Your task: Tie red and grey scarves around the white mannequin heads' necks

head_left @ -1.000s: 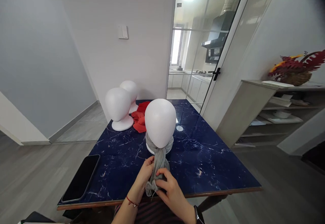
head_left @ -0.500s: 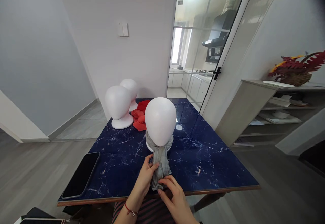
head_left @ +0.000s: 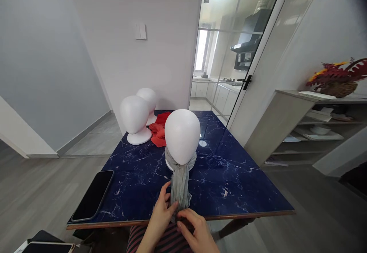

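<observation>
A white mannequin head [head_left: 182, 136] stands upright near the middle of the table. Around its neck runs a thin grey scarf [head_left: 180, 184], whose tail hangs down the front toward the table's near edge. My left hand [head_left: 162, 213] holds the left side of that tail, thumb on top and fingers partly behind the cloth. Lower down, my right hand [head_left: 196, 228] pinches the tail's bottom end between thumb and fingers. The very end of the scarf is partly hidden by my hands.
Two more white mannequin heads, a nearer one [head_left: 134, 115] and a farther one [head_left: 147, 100], stand back left beside red cloth [head_left: 159, 130]. A black phone [head_left: 93, 195] lies on the dark blue marbled table [head_left: 229, 176]. Grey shelves [head_left: 309, 123] stand at the right.
Both hands have slid lower along the scarf tail, toward the table's near edge. The tail now hangs straighter and smoother. The mannequin head stays in place.
</observation>
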`<state>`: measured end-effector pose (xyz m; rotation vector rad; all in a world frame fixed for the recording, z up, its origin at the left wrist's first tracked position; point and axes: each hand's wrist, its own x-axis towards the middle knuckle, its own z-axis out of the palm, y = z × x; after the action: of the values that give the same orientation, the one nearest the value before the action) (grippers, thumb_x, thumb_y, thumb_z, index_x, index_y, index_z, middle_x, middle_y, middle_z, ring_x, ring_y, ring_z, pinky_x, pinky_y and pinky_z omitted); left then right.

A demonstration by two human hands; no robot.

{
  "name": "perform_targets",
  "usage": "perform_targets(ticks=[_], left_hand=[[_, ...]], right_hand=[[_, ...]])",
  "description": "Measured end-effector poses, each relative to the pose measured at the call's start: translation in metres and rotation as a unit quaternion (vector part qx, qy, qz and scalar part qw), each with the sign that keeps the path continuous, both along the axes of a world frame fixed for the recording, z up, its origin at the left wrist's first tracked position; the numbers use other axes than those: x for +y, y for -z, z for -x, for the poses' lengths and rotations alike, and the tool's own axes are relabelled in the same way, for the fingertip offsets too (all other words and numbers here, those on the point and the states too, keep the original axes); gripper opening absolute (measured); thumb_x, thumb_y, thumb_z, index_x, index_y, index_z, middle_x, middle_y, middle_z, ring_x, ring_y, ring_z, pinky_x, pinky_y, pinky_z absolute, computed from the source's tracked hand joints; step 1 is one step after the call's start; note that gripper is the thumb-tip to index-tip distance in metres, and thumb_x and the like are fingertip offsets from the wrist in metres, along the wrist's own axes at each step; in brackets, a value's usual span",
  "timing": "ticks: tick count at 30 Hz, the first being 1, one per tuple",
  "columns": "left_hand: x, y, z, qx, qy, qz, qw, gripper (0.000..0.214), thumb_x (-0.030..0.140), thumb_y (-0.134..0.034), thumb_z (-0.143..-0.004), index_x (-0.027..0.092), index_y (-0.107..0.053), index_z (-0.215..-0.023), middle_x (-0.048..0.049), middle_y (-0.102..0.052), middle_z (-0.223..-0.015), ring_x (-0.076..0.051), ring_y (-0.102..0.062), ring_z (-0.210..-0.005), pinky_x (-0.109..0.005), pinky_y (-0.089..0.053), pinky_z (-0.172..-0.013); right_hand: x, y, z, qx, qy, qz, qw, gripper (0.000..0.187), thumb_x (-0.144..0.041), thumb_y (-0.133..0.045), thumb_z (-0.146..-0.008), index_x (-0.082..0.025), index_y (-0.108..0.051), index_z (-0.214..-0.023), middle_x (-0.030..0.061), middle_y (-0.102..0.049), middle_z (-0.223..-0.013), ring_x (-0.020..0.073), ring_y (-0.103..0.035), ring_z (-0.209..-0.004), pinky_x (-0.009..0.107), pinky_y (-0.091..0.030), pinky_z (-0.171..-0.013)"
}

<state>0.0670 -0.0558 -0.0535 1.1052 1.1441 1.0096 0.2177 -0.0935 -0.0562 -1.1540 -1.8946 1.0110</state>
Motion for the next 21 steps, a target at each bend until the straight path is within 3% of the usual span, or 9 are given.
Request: perform_targets(ticks=[3,6,9,12,14,17,19,21], left_hand=[[-0.012,0.0,0.004,0.16,-0.008,-0.022,0.987,0.055,0.034,-0.052,-0.079,0.017,-0.039,-0.13,-0.0097,-0.067,-0.096,-0.022,-0.065,-0.088,-0.036,-0.048,-0.082],[-0.022,0.003,0.007,0.273,-0.029,-0.057,0.96,0.045,0.038,-0.047,-0.081,0.02,-0.051,-0.123,-0.0105,-0.066,-0.104,-0.025,-0.061,-0.098,-0.04,-0.046,-0.087],[-0.028,0.007,0.019,0.317,-0.061,-0.102,0.941,0.035,0.041,-0.051,-0.079,0.022,-0.064,-0.106,-0.0109,-0.062,-0.115,-0.028,-0.056,-0.109,-0.044,-0.041,-0.096],[-0.027,0.002,0.049,0.328,-0.122,-0.145,0.925,0.032,0.043,-0.055,-0.076,0.025,-0.069,-0.097,-0.01,-0.061,-0.117,-0.029,-0.054,-0.112,-0.047,-0.039,-0.099],[-0.018,-0.006,0.072,0.323,-0.156,-0.175,0.917,0.032,0.043,-0.053,-0.077,0.025,-0.067,-0.1,-0.0083,-0.062,-0.116,-0.028,-0.054,-0.112,-0.045,-0.039,-0.1],[0.013,-0.02,0.092,0.311,-0.194,-0.199,0.909,0.033,0.039,-0.05,-0.08,0.024,-0.062,-0.106,-0.0073,-0.062,-0.115,-0.024,-0.056,-0.109,-0.043,-0.038,-0.101],[0.047,-0.024,0.088,0.289,-0.184,-0.206,0.917,0.034,0.034,-0.048,-0.08,0.02,-0.059,-0.109,-0.0092,-0.061,-0.115,-0.023,-0.058,-0.105,-0.042,-0.042,-0.097],[0.083,-0.022,0.072,0.275,-0.164,-0.215,0.922,0.033,0.024,-0.047,-0.078,0.017,-0.059,-0.108,-0.0111,-0.06,-0.115,-0.024,-0.058,-0.104,-0.042,-0.044,-0.094]], right_hand=[[-0.003,0.012,-0.002,-0.01,-0.001,-0.071,0.997,0.019,-0.019,-0.045,-0.088,-0.02,-0.06,-0.1,0.005,-0.066,-0.094,0.0138,-0.064,-0.083,0.021,-0.051,-0.074],[-0.008,0.032,-0.001,-0.028,0.01,-0.173,0.984,0.026,-0.013,-0.045,-0.087,-0.02,-0.059,-0.108,0.0079,-0.065,-0.109,0.0143,-0.065,-0.092,0.021,-0.052,-0.079],[-0.016,0.052,-0.008,-0.05,0.025,-0.278,0.959,0.032,-0.009,-0.047,-0.085,-0.022,-0.059,-0.112,0.009,-0.064,-0.114,0.0154,-0.067,-0.088,0.021,-0.055,-0.075],[-0.015,0.05,-0.033,-0.059,0.043,-0.326,0.943,0.036,-0.01,-0.051,-0.083,-0.024,-0.06,-0.114,0.0081,-0.066,-0.112,0.0175,-0.067,-0.089,0.024,-0.056,-0.073],[-0.001,0.035,-0.057,-0.043,0.112,-0.299,0.947,0.031,-0.013,-0.051,-0.083,-0.024,-0.062,-0.11,0.0082,-0.067,-0.108,0.0199,-0.066,-0.094,0.029,-0.054,-0.079],[0.044,0.005,-0.088,0.022,0.254,-0.174,0.951,0.023,-0.024,-0.049,-0.086,-0.021,-0.064,-0.104,0.0096,-0.068,-0.099,0.021,-0.066,-0.086,0.034,-0.052,-0.08],[0.085,-0.009,-0.098,0.07,0.269,-0.096,0.956,0.026,-0.03,-0.052,-0.085,-0.019,-0.063,-0.106,0.0096,-0.068,-0.1,0.0214,-0.065,-0.086,0.035,-0.051,-0.081],[0.128,-0.011,-0.096,0.077,0.242,-0.068,0.965,0.029,-0.027,-0.056,-0.081,-0.019,-0.062,-0.108,0.009,-0.066,-0.106,0.0224,-0.062,-0.096,0.037,-0.047,-0.089]])
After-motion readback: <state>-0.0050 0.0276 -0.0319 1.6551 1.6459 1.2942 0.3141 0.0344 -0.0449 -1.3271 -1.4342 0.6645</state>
